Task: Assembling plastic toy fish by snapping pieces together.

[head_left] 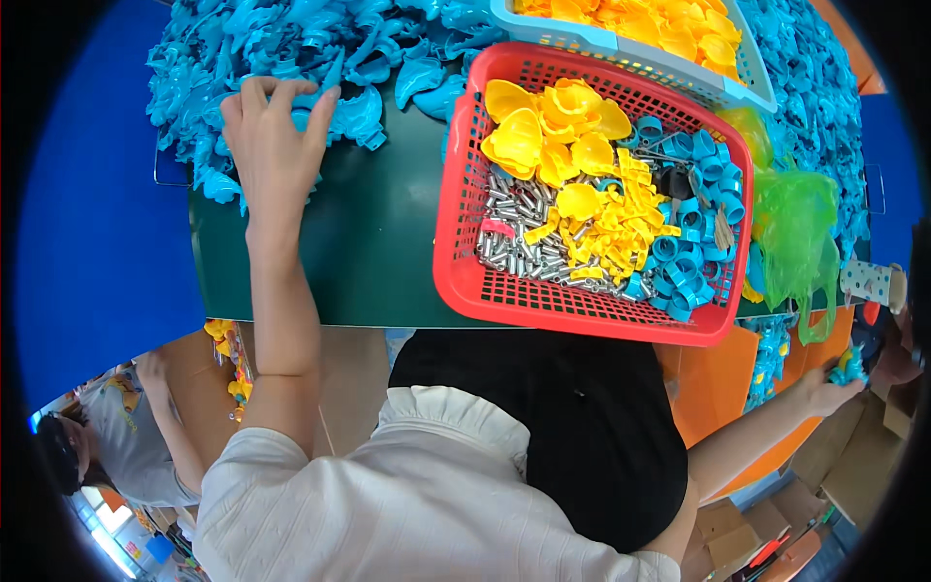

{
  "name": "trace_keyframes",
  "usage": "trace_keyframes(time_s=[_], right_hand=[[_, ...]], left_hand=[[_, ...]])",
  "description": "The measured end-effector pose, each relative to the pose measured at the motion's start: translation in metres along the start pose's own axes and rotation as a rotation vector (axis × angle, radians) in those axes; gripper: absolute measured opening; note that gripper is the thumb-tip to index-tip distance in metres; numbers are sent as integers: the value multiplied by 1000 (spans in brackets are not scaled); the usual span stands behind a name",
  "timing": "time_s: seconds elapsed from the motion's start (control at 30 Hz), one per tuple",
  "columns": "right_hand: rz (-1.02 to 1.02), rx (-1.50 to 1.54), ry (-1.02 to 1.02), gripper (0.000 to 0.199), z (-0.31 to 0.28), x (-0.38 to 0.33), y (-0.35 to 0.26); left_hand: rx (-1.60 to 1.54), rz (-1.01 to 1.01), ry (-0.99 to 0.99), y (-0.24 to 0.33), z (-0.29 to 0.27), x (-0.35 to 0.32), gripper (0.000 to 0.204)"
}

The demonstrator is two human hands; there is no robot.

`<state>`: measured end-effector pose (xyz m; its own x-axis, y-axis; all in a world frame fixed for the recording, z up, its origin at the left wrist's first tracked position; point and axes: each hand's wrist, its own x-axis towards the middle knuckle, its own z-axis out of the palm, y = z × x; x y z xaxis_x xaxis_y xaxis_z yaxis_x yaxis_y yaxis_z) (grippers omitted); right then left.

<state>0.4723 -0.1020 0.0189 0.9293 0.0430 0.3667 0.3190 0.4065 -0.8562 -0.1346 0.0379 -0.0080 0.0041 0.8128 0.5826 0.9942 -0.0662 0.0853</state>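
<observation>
My left hand [276,145] lies flat, fingers spread, on the near edge of the blue plastic parts pile [320,48]; it grips nothing yet. The pile runs away from the hand & off to both sides, too many parts to count.

My right hand [832,388] is low by my side, well apart from the table, closed on 1 small blue piece [850,369].

Right of the left hand: 1 red basket [456,262] w/ yellow cups, silver tubes, blue rings. Past it, 1 light blue basket [630,48] of yellow parts.

Your right hand [832,388] is closing on a small blue piece [850,367] too blurred to identify; the far basket [621,44] is being cut off by the top edge.
</observation>
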Motion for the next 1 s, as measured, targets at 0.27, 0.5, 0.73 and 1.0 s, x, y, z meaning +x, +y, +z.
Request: trace_keyframes(time_s=[0.27, 0.5, 0.73, 1.0], right_hand=[[-420, -404, 28, 22, -1, -14, -4], [-467, -198, -927, 23, 118, -164, -71], [-768, -293, -1950, 16, 137, -280, -48], [-675, -309, -1933, 15, 133, -283, -44]], left_hand=[[179, 36, -104, 6, 18, -11, 24], [-1248, -213, 72, 41, -19, 15, 24], [-1841, -387, -559, 118, -11, 3, 34], [-1842, -278, -659, 132, 1, -11, 69]])
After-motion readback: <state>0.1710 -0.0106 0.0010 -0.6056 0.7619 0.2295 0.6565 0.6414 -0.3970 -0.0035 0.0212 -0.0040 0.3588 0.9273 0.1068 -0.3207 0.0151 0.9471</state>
